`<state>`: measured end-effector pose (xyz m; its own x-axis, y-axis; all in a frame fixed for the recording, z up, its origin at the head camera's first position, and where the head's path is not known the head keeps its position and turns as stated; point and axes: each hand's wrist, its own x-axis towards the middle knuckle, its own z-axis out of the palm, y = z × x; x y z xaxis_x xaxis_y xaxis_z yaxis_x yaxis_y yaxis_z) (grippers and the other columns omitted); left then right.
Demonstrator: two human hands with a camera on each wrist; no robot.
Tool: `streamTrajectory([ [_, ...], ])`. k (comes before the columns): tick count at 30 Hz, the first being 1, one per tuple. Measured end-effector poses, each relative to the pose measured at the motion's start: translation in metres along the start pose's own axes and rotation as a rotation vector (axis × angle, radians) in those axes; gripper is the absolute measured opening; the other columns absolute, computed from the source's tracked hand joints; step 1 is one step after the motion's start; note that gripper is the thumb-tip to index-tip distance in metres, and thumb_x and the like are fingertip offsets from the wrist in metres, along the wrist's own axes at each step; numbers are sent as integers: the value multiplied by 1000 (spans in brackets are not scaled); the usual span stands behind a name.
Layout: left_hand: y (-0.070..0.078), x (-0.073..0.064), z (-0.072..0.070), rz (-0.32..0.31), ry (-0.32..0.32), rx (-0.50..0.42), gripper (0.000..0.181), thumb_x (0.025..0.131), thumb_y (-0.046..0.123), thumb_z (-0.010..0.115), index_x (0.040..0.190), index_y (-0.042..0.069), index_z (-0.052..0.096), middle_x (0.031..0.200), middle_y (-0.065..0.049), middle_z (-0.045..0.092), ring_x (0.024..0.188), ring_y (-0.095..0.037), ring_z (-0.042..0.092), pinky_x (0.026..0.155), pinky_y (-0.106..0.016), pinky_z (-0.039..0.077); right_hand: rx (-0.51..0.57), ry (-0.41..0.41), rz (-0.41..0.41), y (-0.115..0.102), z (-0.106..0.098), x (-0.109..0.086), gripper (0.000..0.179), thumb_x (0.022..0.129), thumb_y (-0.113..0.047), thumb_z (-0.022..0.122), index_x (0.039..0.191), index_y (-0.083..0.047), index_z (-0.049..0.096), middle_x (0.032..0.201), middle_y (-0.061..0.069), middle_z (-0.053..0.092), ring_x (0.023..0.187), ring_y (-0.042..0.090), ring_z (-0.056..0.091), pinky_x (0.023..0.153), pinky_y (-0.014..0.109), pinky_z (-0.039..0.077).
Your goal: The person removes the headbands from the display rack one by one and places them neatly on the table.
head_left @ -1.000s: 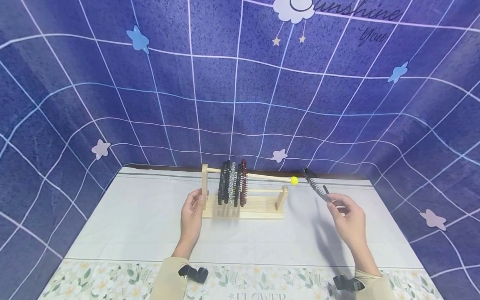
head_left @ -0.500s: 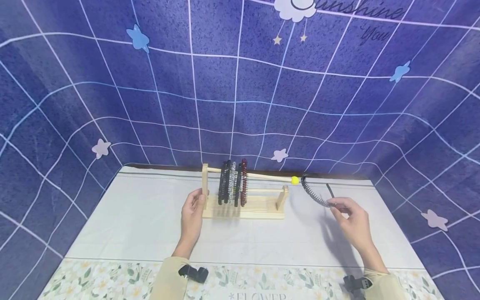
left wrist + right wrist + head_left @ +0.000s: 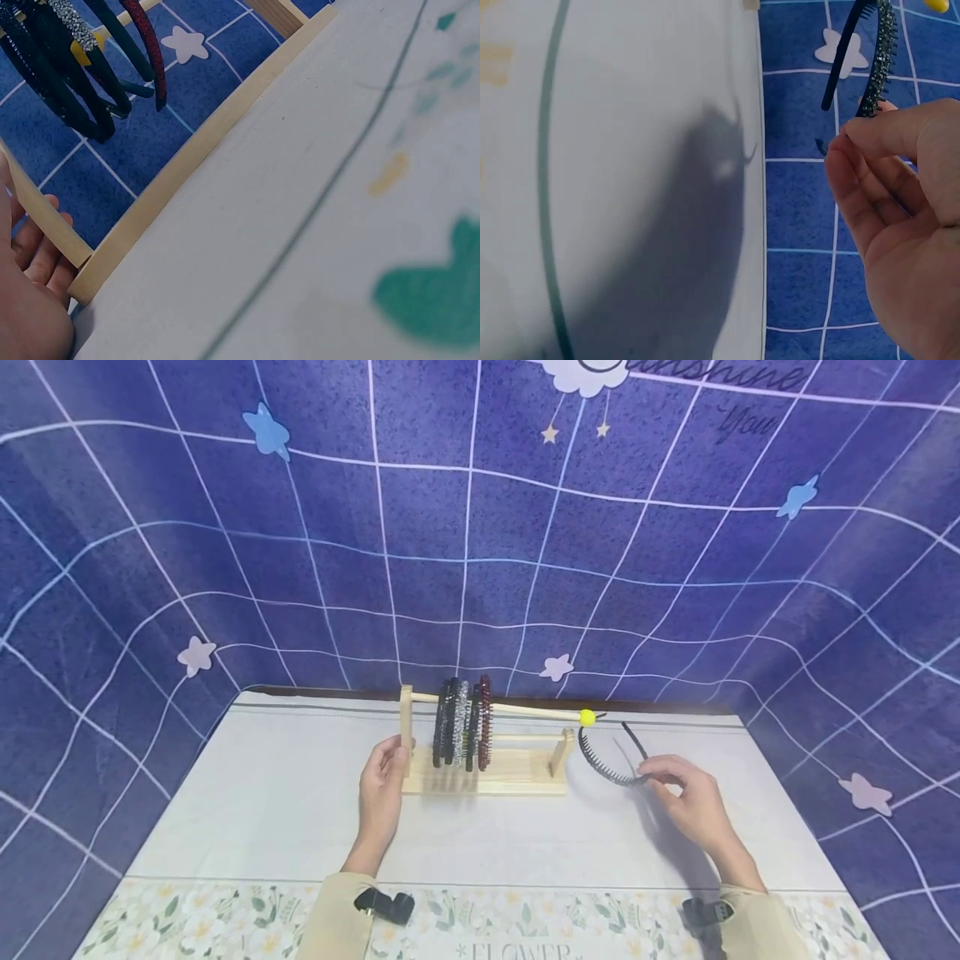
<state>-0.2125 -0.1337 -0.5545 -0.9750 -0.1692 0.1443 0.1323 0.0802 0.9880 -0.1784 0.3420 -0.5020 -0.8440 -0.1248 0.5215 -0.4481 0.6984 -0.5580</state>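
Observation:
My left hand grips the left post of a pale wooden headband stand, its fingers behind the post in the left wrist view. Several headbands hang on the stand's upper rod: dark ones, a silvery glittering one and a red one. Between thumb and fingers, my right hand pinches a dark toothed headband with small sparkling stones. That headband's far end overlaps the yellow ball at the rod's right tip.
A lower rod ends at a short right post on the stand. White cloth with a floral front border covers the table. Behind and at both sides hangs a blue curtain with a grid and stars.
My right hand has turned the headband and brought it left, its far end now at the yellow ball. My left hand stays on the post; the hanging headbands have not moved.

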Motion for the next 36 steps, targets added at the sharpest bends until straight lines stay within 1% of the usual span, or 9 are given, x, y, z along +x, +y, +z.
streamTrajectory([
  [5, 0, 1, 0, 2, 4, -3, 54, 118, 49, 52, 156, 11, 55, 154, -11, 67, 149, -23, 58, 126, -32, 47, -18, -35, -36, 5, 0, 1, 46, 78, 26, 80, 106, -10, 84, 112, 9, 82, 102, 25, 77, 90, 4, 54],
  [9, -1, 0, 0, -1, 9, -5, 54, 118, 49, 52, 156, 10, 55, 153, -11, 67, 148, -23, 59, 118, -17, 48, -39, -66, -52, 12, 0, 2, 47, 77, 26, 82, 106, -11, 84, 114, 9, 82, 103, 30, 77, 89, 7, 57],
  [11, -1, 0, 1, -1, 11, -9, 54, 118, 49, 52, 155, 10, 55, 153, -11, 67, 148, -23, 60, 115, -13, 48, -57, -87, -53, 17, 1, 3, 45, 78, 25, 81, 106, -10, 84, 114, 9, 82, 104, 31, 77, 89, 9, 58],
  [15, 1, -1, 2, -7, 13, -13, 55, 118, 50, 53, 155, 10, 56, 152, -12, 68, 147, -25, 60, 115, -15, 49, -68, -114, -90, 24, 2, 4, 43, 78, 25, 82, 106, -8, 84, 114, 9, 82, 103, 35, 78, 91, 9, 58],
  [21, 2, -1, 2, 2, 17, -15, 55, 118, 49, 53, 154, 8, 56, 151, -14, 68, 147, -26, 61, 114, -14, 50, -57, -104, -187, 32, 6, 8, 46, 73, 28, 83, 102, -7, 84, 109, 10, 83, 99, 37, 78, 98, 3, 50],
  [25, 1, 0, 1, 1, 19, -8, 55, 118, 50, 53, 155, 9, 56, 151, -14, 68, 147, -26, 61, 120, -26, 50, -43, -115, -223, 35, 8, 12, 49, 70, 30, 82, 102, -7, 84, 107, 10, 83, 99, 37, 78, 104, 2, 47],
  [30, 1, -1, 0, -9, 15, -8, 56, 118, 50, 53, 155, 9, 55, 153, -15, 67, 148, -28, 59, 126, -42, 47, -55, -144, -217, 39, 10, 14, 50, 70, 30, 80, 101, -9, 84, 107, 8, 83, 100, 37, 78, 105, 2, 46],
  [33, 2, -1, 1, -11, 13, -5, 55, 118, 48, 52, 156, 8, 55, 154, -15, 66, 149, -29, 58, 126, -40, 47, -71, -173, -195, 40, 10, 15, 49, 73, 28, 80, 102, -11, 84, 108, 7, 83, 103, 37, 78, 107, 5, 47],
  [36, 1, 0, 1, -3, 15, -14, 54, 119, 47, 53, 155, 7, 55, 153, -15, 67, 148, -29, 59, 123, -31, 49, -105, -200, -174, 42, 9, 16, 48, 74, 26, 80, 102, -12, 85, 110, 6, 83, 106, 37, 78, 105, 18, 56],
])
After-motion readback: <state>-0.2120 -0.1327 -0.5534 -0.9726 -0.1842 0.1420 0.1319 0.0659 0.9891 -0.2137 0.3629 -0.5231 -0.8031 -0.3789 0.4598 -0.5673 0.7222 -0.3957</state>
